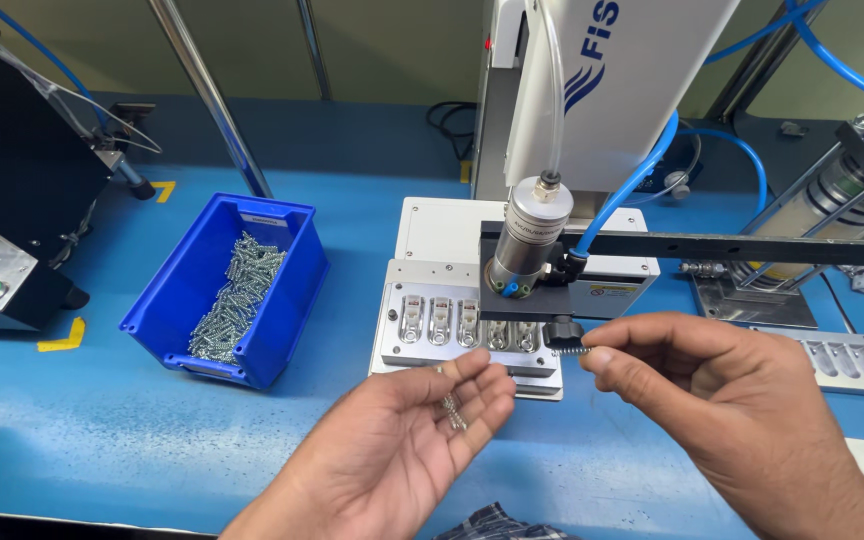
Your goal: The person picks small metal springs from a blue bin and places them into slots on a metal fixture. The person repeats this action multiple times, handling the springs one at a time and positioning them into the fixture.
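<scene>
Several small silver metal springs [451, 408] lie in the cupped, upturned palm of my left hand [407, 440], whose fingers stay loosely apart. My right hand [727, 400] pinches one thin coiled spring [574, 350] between thumb and forefinger, just below the black nozzle [562, 330] of the grey cylindrical dispenser [527, 240]. Beneath sits a grey metal fixture tray [392, 330] with shiny clips. A blue plastic bin [177, 290] of springs stands well left.

Right hand [732, 400] pinches a spring [572, 350]; left hand [402, 440] cradles springs [450, 408].
</scene>
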